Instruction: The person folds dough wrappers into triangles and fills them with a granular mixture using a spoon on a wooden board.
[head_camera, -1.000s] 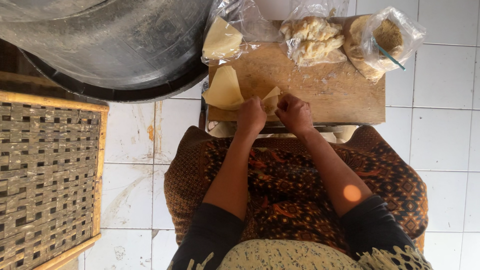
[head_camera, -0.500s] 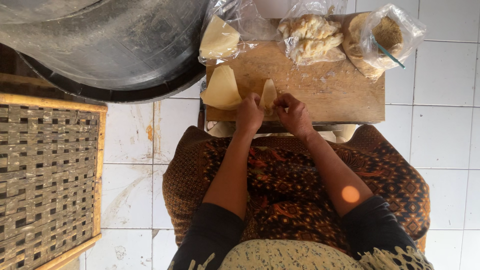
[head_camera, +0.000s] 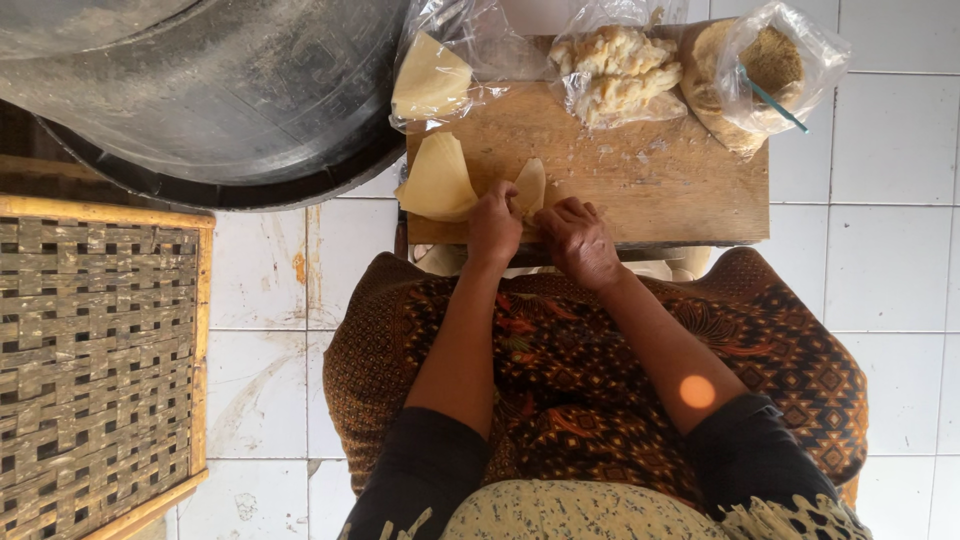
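Observation:
A wooden board (head_camera: 660, 180) lies on the white tiled floor in front of my lap. My left hand (head_camera: 494, 228) and my right hand (head_camera: 578, 240) meet at its near edge, both pinching a small pale dough wrapper (head_camera: 529, 186) that stands folded upward between the fingers. A stack of flat pale wrappers (head_camera: 438, 182) rests just left of my left hand, hanging over the board's corner. What lies inside the fold is hidden by my fingers.
At the board's far edge sit a clear bag of wrappers (head_camera: 432, 76), a bag of lumpy pale filling (head_camera: 618, 72) and a bag of brown crumbs (head_camera: 768, 64). A big dark metal pan (head_camera: 200, 90) lies far left. A woven bamboo tray (head_camera: 95, 360) is at left.
The small wrapper between my hands has gone from lying flatter to standing folded up. Both hands have stayed at the board's near edge.

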